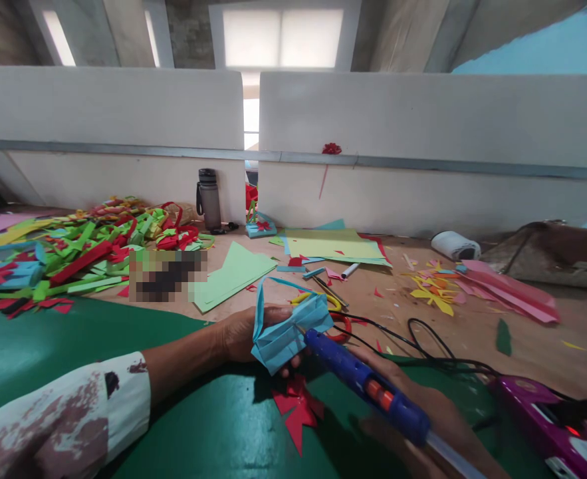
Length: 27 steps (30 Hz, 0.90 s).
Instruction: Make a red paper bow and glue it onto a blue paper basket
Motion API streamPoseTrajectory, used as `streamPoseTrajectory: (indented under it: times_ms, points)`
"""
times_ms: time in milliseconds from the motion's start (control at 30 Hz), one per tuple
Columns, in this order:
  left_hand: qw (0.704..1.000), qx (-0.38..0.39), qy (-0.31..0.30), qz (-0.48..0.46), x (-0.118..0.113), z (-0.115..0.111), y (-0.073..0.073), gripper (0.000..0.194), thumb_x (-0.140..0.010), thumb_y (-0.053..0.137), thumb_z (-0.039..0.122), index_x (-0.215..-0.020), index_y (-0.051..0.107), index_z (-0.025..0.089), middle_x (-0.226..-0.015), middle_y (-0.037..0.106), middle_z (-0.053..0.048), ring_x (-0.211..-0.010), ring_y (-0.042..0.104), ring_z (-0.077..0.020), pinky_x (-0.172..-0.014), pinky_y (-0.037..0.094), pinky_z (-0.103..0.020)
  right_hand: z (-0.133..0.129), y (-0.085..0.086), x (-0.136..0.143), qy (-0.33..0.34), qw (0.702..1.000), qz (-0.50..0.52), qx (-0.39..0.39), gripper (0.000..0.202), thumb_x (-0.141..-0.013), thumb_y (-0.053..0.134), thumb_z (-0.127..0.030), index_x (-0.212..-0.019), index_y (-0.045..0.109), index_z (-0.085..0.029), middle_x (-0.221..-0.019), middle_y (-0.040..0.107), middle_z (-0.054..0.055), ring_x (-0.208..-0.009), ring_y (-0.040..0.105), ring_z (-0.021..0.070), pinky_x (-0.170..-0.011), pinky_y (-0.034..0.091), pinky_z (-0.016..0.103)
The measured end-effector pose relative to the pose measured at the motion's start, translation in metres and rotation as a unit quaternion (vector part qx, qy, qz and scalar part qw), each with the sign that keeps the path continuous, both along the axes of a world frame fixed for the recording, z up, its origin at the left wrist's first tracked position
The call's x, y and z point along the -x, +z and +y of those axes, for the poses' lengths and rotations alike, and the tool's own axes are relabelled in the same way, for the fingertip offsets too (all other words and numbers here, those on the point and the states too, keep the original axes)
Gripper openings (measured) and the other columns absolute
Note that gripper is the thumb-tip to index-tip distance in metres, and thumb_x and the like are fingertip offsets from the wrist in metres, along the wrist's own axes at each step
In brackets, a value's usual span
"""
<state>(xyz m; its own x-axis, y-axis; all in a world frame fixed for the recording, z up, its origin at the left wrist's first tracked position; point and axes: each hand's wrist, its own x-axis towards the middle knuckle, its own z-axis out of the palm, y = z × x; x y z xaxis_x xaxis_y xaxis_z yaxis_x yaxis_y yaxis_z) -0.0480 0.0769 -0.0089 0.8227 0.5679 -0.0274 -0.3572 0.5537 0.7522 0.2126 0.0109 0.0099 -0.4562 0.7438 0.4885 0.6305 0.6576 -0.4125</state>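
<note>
My left hand (240, 336) is closed around a small blue paper basket (280, 339) with a thin strip handle, tilted above the green surface (213, 426). In my right hand (423, 399) is a blue glue gun (360, 372), a clear glue stick (447, 456) poking out of its rear. The gun's nozzle meets the side of the basket, or comes very near it. Below the basket lie red paper cut-outs (300, 409) shaped like a pointed flower or leaves. Scissors (340, 326) with red and yellow handles are partly hidden behind the basket.
Green and red paper strips (104, 246) are heaped at left, near a grey bottle (209, 199). Green sheets (236, 276) and yellow sheets (328, 246) lie behind. Black cables (423, 339) run to a purple power strip (537, 412) at right. A white partition (423, 120) stands at the back.
</note>
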Motion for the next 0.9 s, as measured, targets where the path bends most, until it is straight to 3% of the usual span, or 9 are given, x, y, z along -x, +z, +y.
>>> streamPoseTrajectory:
  times_ms: [67, 133, 433, 600, 900]
  points:
    - [1.0, 0.0, -0.007, 0.002, 0.0, 0.0, 0.0, 0.054, -0.082, 0.06, 0.042, -0.123, 0.052, 0.008, -0.085, 0.068, -0.013, -0.073, 0.066, -0.0234, -0.056, 0.051, -0.029, 0.002, -0.005, -0.004, 0.056, 0.998, 0.015, 0.041, 0.059, -0.079, 0.056, -0.027, -0.135, 0.041, -0.035, -0.123, 0.063, -0.002, -0.104, 0.063, 0.0234, -0.081, 0.054, 0.028]
    - [1.0, 0.0, -0.011, 0.003, -0.001, 0.001, 0.0, 0.055, -0.082, 0.059, 0.043, -0.123, 0.052, 0.007, -0.085, 0.068, -0.014, -0.072, 0.066, -0.0238, -0.054, 0.049, -0.028, 0.003, -0.007, -0.006, 0.068, 0.995, 0.02, 0.064, 0.06, -0.081, 0.056, -0.026, -0.137, 0.037, -0.039, -0.126, 0.06, -0.003, -0.107, 0.061, 0.0233, -0.085, 0.052, 0.028]
    - [1.0, 0.013, -0.006, -0.006, 0.0, 0.002, 0.001, 0.052, -0.078, 0.063, 0.045, -0.114, 0.057, 0.008, -0.085, 0.068, -0.012, -0.072, 0.065, -0.0208, -0.057, 0.052, -0.028, -0.001, 0.001, -0.004, 0.013, 0.989, 0.003, 0.146, 0.053, -0.082, 0.054, -0.029, -0.134, 0.046, -0.029, -0.121, 0.064, 0.004, -0.102, 0.065, 0.0236, -0.084, 0.053, 0.03]
    - [1.0, 0.016, -0.004, -0.001, 0.0, 0.002, -0.001, 0.051, -0.079, 0.062, 0.044, -0.115, 0.057, 0.007, -0.084, 0.068, -0.012, -0.072, 0.066, -0.0221, -0.059, 0.053, -0.031, 0.002, 0.0, -0.002, 0.054, 0.992, 0.003, 0.111, 0.053, -0.084, 0.052, -0.029, -0.136, 0.044, -0.028, -0.124, 0.062, 0.004, -0.106, 0.062, 0.0234, -0.087, 0.051, 0.03]
    - [1.0, 0.014, -0.009, -0.002, -0.001, 0.002, -0.001, 0.05, -0.08, 0.061, 0.044, -0.113, 0.058, 0.006, -0.085, 0.068, -0.014, -0.073, 0.065, -0.022, -0.058, 0.053, -0.03, -0.004, 0.003, 0.001, 0.006, 0.998, 0.008, 0.056, 0.053, -0.078, 0.054, -0.025, -0.131, 0.051, -0.025, -0.11, 0.069, 0.004, -0.084, 0.07, 0.0213, -0.068, 0.057, 0.025]
